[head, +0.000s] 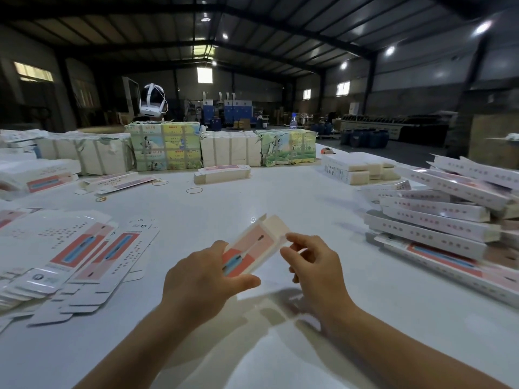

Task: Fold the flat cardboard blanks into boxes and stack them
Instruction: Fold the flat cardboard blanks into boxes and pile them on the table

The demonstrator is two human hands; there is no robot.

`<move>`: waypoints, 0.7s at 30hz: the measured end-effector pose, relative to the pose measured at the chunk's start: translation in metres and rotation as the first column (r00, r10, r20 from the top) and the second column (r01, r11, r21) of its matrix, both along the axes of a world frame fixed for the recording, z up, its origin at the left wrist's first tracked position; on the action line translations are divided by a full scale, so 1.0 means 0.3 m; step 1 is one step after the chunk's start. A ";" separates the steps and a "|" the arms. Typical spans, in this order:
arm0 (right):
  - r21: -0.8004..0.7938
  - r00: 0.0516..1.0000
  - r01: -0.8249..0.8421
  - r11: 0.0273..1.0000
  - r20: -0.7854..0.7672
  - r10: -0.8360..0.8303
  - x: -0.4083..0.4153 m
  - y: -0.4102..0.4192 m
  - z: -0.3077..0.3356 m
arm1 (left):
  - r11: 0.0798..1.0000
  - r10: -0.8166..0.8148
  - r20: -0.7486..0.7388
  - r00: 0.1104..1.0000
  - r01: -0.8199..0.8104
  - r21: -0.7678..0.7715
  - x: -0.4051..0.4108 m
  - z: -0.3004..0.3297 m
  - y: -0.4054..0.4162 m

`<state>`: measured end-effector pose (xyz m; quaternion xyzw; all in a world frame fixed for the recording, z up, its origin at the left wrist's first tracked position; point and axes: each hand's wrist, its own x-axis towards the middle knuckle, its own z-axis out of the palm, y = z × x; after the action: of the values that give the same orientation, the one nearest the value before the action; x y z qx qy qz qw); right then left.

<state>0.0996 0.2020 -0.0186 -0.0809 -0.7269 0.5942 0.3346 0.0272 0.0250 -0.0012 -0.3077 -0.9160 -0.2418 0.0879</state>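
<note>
A: Near us, in the middle of the view, the left hand (202,279) grips the half-formed box (251,249) above the counter (280,192), thumb across its printed face. The right hand (311,265) is at the box's right edge, fingers (297,241) bent toward the end flap (276,227); I cannot tell if they pinch it or only touch it.

B: What may go wrong?

A: I think the flap could crease outside its fold line if it is pushed while the box body is not square. The thin card could also slip from the left grip, because only one end is held.

B: And the containers?

A: The box is open at its far end, and I see nothing inside. At nine o'clock lie the flat blanks (84,251), spread loosely. At three o'clock stands the stack of folded boxes (438,220), somewhat untidy; it may slide if more is added. Their insides are hidden. Far, at twelve o'clock, are wrapped bundles (165,147).
</note>
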 end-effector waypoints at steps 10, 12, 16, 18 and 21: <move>0.212 0.999 -0.044 0.976 0.012 0.042 0.011 -0.016 -0.001 | 0.996 -0.033 -0.013 0.999 0.032 -0.082 0.010 -0.004 0.013; 0.204 0.999 -0.043 0.978 0.003 0.044 0.008 -0.021 0.004 | 0.996 -0.038 -0.008 0.999 0.038 -0.080 0.010 -0.002 0.010; 0.180 0.996 -0.082 0.980 0.048 0.074 0.004 -0.020 0.004 | 0.992 -0.044 -0.026 0.999 0.041 -0.117 0.000 -0.008 0.006; 0.121 0.980 -0.159 0.980 0.138 0.142 0.001 -0.017 0.000 | 0.986 -0.053 -0.042 0.998 0.046 -0.159 -0.003 -0.013 0.003; 0.114 0.963 -0.198 0.974 0.206 0.172 -0.002 -0.008 -0.001 | 0.974 -0.064 -0.075 0.995 0.046 -0.224 -0.005 -0.020 0.002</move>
<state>0.0989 0.1995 -0.0190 -0.0477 -0.7987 0.5621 0.2094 0.0258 0.0257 -0.0071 -0.3504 -0.9241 -0.1276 0.0835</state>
